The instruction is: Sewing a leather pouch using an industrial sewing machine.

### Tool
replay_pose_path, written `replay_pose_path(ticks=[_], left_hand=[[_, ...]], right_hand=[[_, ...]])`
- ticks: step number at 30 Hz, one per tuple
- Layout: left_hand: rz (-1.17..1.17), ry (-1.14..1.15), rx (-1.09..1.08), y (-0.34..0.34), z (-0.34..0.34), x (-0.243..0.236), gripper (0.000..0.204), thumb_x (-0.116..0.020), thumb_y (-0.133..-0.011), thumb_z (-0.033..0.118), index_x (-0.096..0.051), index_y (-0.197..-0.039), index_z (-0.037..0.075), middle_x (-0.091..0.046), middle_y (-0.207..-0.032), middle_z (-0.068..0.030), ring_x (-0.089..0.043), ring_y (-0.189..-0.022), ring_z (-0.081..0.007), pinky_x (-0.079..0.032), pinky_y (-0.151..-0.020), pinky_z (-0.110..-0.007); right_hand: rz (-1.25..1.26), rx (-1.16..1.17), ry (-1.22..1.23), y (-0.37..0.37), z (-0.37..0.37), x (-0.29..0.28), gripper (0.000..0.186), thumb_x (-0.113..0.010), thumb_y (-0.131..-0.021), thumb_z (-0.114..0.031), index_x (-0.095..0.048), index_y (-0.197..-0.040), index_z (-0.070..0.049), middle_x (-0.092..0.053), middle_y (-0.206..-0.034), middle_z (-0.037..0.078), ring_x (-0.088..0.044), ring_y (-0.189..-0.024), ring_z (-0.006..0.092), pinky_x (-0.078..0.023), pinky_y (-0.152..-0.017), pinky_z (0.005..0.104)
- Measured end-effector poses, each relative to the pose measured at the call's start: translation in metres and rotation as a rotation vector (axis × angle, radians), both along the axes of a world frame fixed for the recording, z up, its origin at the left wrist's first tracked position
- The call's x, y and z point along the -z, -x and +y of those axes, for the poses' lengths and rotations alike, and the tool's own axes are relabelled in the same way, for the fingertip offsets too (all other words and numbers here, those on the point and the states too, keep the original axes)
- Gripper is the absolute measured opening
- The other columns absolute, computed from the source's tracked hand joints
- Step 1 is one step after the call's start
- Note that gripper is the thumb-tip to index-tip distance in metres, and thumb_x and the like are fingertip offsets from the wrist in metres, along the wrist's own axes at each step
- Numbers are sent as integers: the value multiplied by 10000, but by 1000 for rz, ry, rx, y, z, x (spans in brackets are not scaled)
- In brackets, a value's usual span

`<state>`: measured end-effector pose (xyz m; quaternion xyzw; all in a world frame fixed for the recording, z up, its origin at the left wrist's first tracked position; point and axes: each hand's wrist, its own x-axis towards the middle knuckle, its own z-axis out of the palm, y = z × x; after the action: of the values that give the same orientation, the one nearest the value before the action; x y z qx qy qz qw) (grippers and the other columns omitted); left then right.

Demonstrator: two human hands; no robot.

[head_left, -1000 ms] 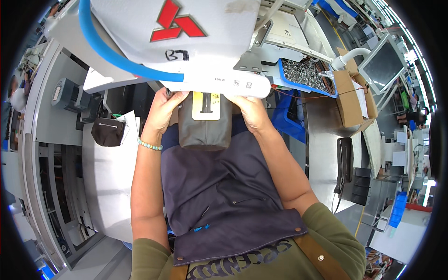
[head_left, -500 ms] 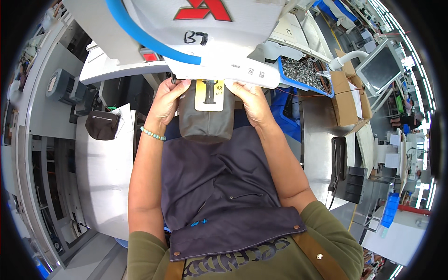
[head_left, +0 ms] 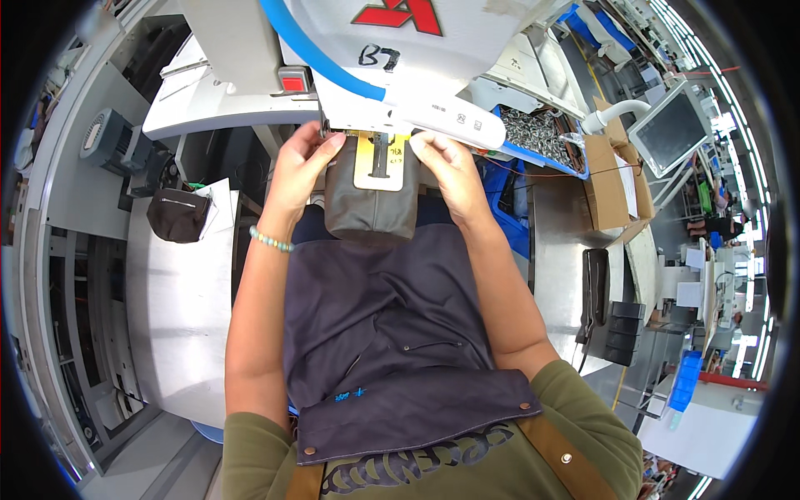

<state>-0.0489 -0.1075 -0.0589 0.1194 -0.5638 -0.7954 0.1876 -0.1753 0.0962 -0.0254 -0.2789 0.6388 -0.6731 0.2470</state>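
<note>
Head view | Dark pouch [head_left: 369, 215] sits at the machine's [head_left: 467, 54] near edge, yellow plate [head_left: 395, 171] on it | left hand [head_left: 298, 171] pinches its left side | right hand [head_left: 454, 177] pinches its right | parts tray [head_left: 547, 161] right of the machine

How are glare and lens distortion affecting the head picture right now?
Head view: glare bleaches the lower front of the white machine head, above the dark pouch; reflections brighten the left metal tabletop, whose outer edge bends with the fisheye; the picture's corners go black.
</note>
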Motion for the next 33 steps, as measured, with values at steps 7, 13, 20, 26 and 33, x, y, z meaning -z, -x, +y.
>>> replay_pose_path(ticks=[7, 13, 20, 26, 33], left_hand=[[14, 1307, -265, -76, 88, -88, 437, -713, -879, 234, -641, -1270, 55, -592, -1378, -127, -461, -1361, -383, -361, -1113, -483], [-104, 1547, -249, -109, 137, -56, 408, -688, -895, 282, -656, -1188, 0, -604, -1368, -164, -482, -1358, -388, -307, -1138, -529], [-256, 1620, -213, -56, 121, -96, 612, -691, -897, 339, -553, -1369, -26, -533, -1436, -178, -430, -1385, -386, -302, -1134, -546], [-279, 1742, -164, -27, 120, -97, 620, -673, -901, 367, -559, -1354, -41, -571, -1383, -181, -474, -1340, -348, -306, -1136, -543], [-195, 1718, -184, -16, 113, -90, 535, -702, -877, 309, -608, -1234, -79, -627, -1190, -211, -561, -1164, -365, -389, -1079, -494]], right_hand=[[44, 164, 42, 9, 38, 6, 191, -590, -999, -115, -671, -1122, 6, -692, -1077, 49, -614, -1028, 107, -447, -963, 273], [30, 152, -13, 6, 48, 22, 181, -595, -996, -150, -680, -1047, 2, -687, -1032, 34, -601, -1004, 100, -443, -943, 270], [-95, 111, 0, 4, 52, 39, 196, -599, -1001, -173, -679, -1042, 2, -696, -1035, 55, -629, -1002, 125, -467, -948, 281], [-154, 133, -20, 10, 57, 43, 160, -579, -1008, -109, -664, -1031, 24, -692, -1005, 56, -628, -982, 106, -471, -929, 265], [-177, 120, 64, 7, 43, 42, 161, -587, -1004, -116, -665, -1042, 20, -695, -1003, 54, -632, -987, 109, -471, -932, 266]])
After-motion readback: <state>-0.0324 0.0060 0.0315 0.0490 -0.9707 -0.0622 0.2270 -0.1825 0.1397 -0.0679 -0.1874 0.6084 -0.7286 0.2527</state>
